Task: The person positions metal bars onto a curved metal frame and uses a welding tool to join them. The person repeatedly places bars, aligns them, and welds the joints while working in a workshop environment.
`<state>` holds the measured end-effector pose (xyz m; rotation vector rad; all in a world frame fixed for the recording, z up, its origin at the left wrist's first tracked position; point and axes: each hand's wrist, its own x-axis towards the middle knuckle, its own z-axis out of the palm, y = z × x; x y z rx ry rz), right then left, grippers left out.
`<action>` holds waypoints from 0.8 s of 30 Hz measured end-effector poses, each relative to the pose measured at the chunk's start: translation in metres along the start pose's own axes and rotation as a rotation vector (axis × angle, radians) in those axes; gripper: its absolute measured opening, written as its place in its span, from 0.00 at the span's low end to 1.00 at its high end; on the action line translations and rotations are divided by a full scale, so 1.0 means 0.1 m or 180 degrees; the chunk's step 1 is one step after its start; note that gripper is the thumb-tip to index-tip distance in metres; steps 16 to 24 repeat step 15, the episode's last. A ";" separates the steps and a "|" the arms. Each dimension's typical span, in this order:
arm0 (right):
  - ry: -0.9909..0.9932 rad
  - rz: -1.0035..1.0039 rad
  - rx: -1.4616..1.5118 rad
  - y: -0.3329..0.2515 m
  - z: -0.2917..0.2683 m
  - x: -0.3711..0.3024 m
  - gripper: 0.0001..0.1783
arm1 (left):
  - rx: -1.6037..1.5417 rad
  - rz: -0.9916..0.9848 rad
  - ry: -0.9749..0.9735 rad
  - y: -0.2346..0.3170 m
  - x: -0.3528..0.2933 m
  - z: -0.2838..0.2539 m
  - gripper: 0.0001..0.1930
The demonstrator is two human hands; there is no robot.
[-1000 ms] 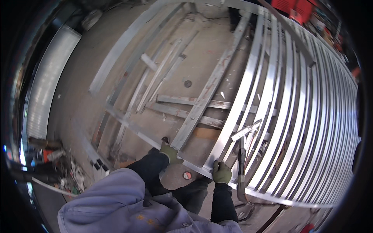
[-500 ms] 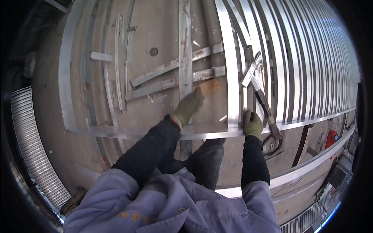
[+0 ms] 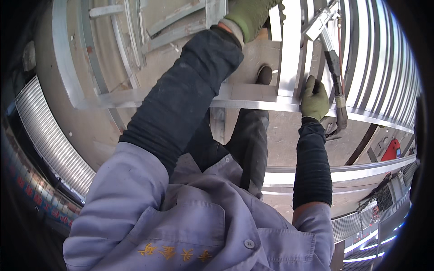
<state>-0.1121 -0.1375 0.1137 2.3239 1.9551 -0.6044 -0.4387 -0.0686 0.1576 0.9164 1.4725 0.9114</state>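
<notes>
My left hand [image 3: 251, 19], in a green glove, reaches to the far edge of the view. Its fingers wrap round the end of a pale metal tube [image 3: 275, 28]; the tube's far part is out of view. My right hand [image 3: 315, 100], also gloved in green, is closed over the front rail [image 3: 253, 103] of a metal frame, beside the near end of a wide bar [image 3: 289, 63]. Just to its right lies a tool with a silver head [image 3: 319, 25] and a long black-wrapped handle [image 3: 333, 67], resting across the bars.
Many parallel shiny bars [image 3: 379, 58] fill the right side of the frame. Loose metal strips [image 3: 176, 38] lie inside it at the left. A red device [image 3: 391, 150] sits at the right, beyond a second rail [image 3: 280, 177]. A ribbed metal stack [image 3: 52, 140] stands at far left.
My left hand has moved forward and right and now grips the tube, which has shifted left. My right hand stays at the front rail. The whole view has shifted.
</notes>
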 end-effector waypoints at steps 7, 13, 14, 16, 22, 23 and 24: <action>-0.0106 -0.0013 0.0209 0.03 0.03 -0.01 0.32 | -0.1463 -0.1194 -0.0061 -0.91 -0.75 0.30 0.34; 0.0031 -0.0120 0.0617 0.06 0.08 -0.07 0.29 | -0.2202 -0.1614 -0.0312 -1.36 -0.98 0.54 0.32; 0.0068 -0.0127 0.0688 0.10 0.10 -0.07 0.30 | -0.2304 -0.1589 -0.0422 -1.45 -0.98 0.59 0.32; 0.0066 -0.0088 0.0882 0.17 0.16 -0.07 0.30 | -0.1808 -0.1148 -0.0678 -1.57 -0.99 0.59 0.34; 0.0066 -0.0088 0.0882 0.17 0.16 -0.07 0.30 | -0.1808 -0.1148 -0.0678 -1.57 -0.99 0.59 0.34; 0.0066 -0.0088 0.0882 0.17 0.16 -0.07 0.30 | -0.1808 -0.1148 -0.0678 -1.57 -0.99 0.59 0.34; 0.0066 -0.0088 0.0882 0.17 0.16 -0.07 0.30 | -0.1808 -0.1148 -0.0678 -1.57 -0.99 0.59 0.34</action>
